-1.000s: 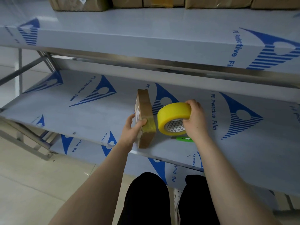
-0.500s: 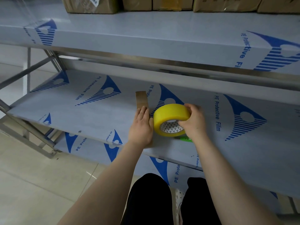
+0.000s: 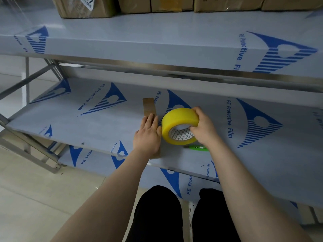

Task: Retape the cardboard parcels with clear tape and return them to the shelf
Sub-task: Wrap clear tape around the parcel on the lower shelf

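You are pressing the slim cardboard parcel down on the middle shelf with your left hand, grip spread straight-fingered, while your right hand is clamping its grip on the yellow tape roll; the parcel is probably handling light and stiff, best taken by its long edges.

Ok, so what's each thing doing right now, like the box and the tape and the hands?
parcel: on the middle shelf, pressed under the left hand.
left hand: flat, fingers straight, resting on the parcel.
tape roll: held on edge beside the parcel.
right hand: grips the tape roll.
green tool: lying on the middle shelf, partly hidden.
boxes: sitting on the top shelf.
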